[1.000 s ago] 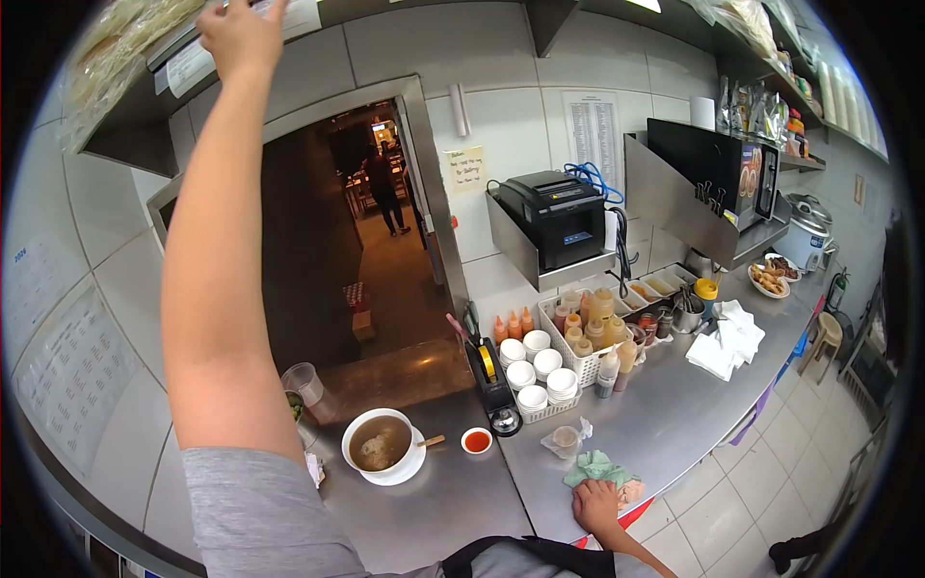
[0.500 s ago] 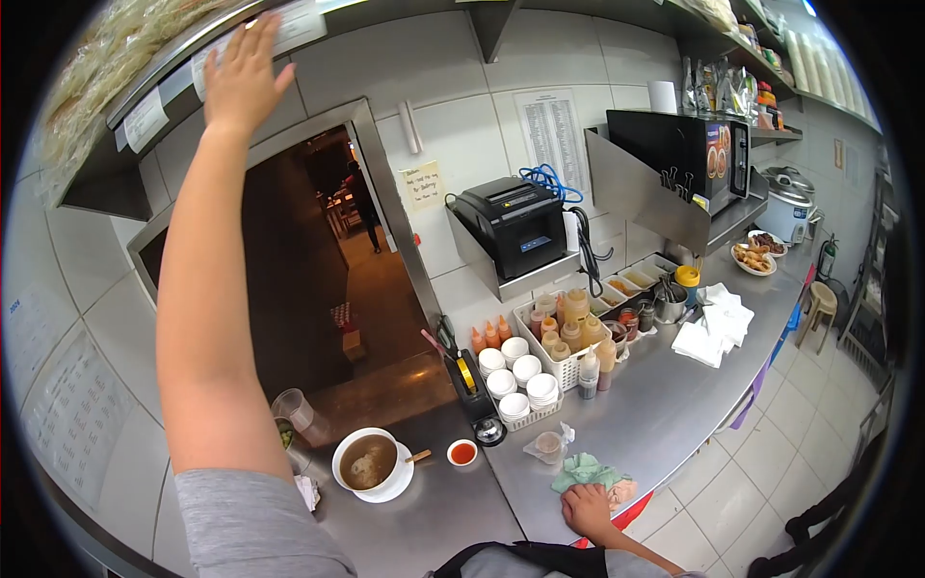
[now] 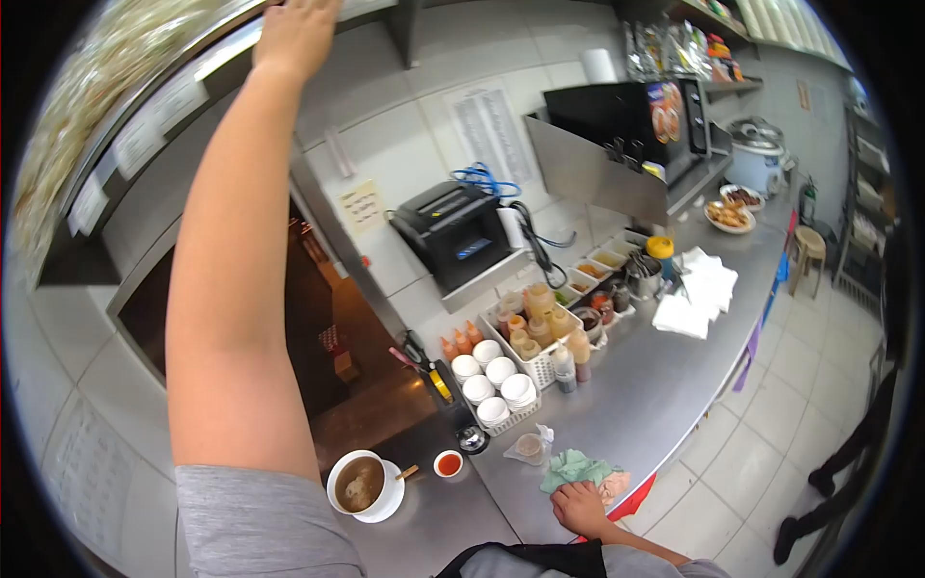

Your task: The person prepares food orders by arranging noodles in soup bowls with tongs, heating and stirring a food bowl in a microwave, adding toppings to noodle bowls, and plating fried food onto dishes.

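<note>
My left arm stretches up past the doorway, and my left hand (image 3: 297, 39) is at the edge of the overhead shelf (image 3: 207, 72). Its fingers are mostly cut off by the top of the view, so their grip does not show. Low on the counter, my right hand (image 3: 581, 509) presses down with bent fingers on a crumpled green cloth (image 3: 575, 469). A pinkish cloth (image 3: 614, 486) lies beside it. Below my left arm stand a white bowl of brown soup (image 3: 358, 484) on a saucer (image 3: 390, 503) and a small cup of red sauce (image 3: 448, 464).
A basket of stacked white cups (image 3: 496, 385) and a basket of squeeze bottles (image 3: 540, 328) line the counter. A black printer (image 3: 453, 231) sits on a wall bracket. White napkins (image 3: 696, 294) and plated food (image 3: 729, 217) are farther right. A person's legs (image 3: 848, 453) show at the right.
My left hand has moved right along the shelf edge and its fingers have partly left the view. The camera has turned, shifting the counter left. My right hand stays on the cloth.
</note>
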{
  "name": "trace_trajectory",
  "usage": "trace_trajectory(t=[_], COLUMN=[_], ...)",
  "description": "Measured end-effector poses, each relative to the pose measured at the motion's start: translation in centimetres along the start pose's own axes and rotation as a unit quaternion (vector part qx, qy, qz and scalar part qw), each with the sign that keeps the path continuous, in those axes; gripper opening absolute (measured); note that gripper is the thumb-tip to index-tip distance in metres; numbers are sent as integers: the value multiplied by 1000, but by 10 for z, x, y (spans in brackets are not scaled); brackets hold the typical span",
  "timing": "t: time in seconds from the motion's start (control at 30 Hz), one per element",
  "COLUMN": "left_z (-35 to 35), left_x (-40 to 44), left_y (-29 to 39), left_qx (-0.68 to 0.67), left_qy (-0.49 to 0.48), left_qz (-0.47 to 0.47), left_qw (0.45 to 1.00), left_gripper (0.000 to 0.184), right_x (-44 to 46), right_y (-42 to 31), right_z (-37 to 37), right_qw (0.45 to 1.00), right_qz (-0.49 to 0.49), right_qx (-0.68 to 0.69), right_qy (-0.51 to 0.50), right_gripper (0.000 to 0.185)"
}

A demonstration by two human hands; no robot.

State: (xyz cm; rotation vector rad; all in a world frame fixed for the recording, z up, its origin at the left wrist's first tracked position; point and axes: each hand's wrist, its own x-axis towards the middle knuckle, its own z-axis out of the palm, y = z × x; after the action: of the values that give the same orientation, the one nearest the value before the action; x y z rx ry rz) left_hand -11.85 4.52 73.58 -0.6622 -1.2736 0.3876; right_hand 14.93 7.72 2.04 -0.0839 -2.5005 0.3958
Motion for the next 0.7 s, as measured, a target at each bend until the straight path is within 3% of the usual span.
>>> trace_trajectory(t=[0.03, 0.07, 0.1, 0.13, 0.17, 0.2, 0.3, 0.47, 0.63, 0.7], left_z=[3, 7, 38, 71, 39, 67, 67, 94, 11, 21], left_x=[11, 14, 25, 30, 22, 25, 3, -46, -67, -76], left_y=[5, 10, -1, -17, -1, -18, -44, -115, -83, -57], left_qx=[-26, 29, 148, 136, 117, 83, 79, 82, 136, 127], left_qy=[-30, 50, -16, 60, 1, 72, 41, 72, 105, 161], left_qz=[-17, -2, 29, 36, 6, 25, 37, 34, 20, 10], left_qw=[999, 998, 988, 988, 993, 994, 995, 993, 985, 979], left_gripper=[47, 43, 50, 49, 45, 40, 41, 48, 65, 74], right_x=[0, -2, -3, -2, -2, -3, -5, -4, -5, -7], right_y=[2, 2, 1, 2, 5, 6, 9, 3, 4, 9], right_z=[0, 1, 0, -1, -2, 1, 9, 5, 13, 11], right_qw=[1000, 1000, 1000, 1000, 999, 999, 999, 1000, 999, 993], right_qz=[-5, -7, 19, 9, -3, 21, 23, 6, 16, -7], right_qx=[1, 3, 7, 24, 41, 43, 39, 12, 8, 118], right_qy=[-6, -14, -15, -14, -13, -12, -3, -3, -34, -13], right_gripper=[10, 11, 11, 12, 13, 13, 14, 14, 15, 15])
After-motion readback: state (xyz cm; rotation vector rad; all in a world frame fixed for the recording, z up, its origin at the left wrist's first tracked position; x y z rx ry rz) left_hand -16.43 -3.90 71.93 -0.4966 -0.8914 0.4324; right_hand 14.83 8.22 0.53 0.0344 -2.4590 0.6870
